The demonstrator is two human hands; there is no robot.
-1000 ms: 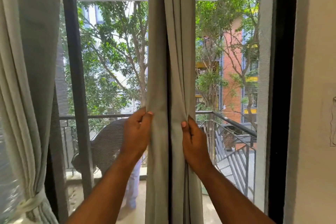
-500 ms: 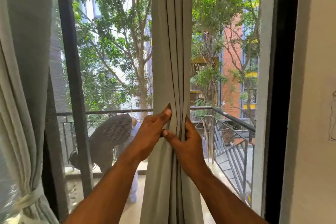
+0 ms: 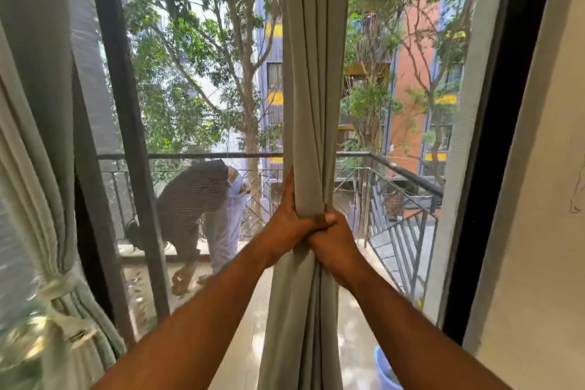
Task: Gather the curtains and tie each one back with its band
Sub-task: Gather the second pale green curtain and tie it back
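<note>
Left hand [image 3: 289, 225]: fingers curled round the gathered grey-green curtain [image 3: 313, 79] from its left side, thumb upright along the fabric; right hand [image 3: 332, 242]: wrapped round the same bundle from the right, just below and touching the left hand, thumb laid across the front; both hands gripped the cloth tight, pinching it into a narrow waist. Fingers of both hands were hidden behind the folds; the curtain's top and hem were cut off by the frame. Curtain hung at centre before the window, between the two forearms, flaring below the grip. Second curtain [image 3: 34, 123] at far left, already cinched by a pale tie band [image 3: 61, 286], blurred at its lower part. Person on balcony [image 3: 202, 199] bent over, seen hazily through the mesh screen. Blue bucket [image 3: 384, 369] at bottom right, partly cut off.
</note>
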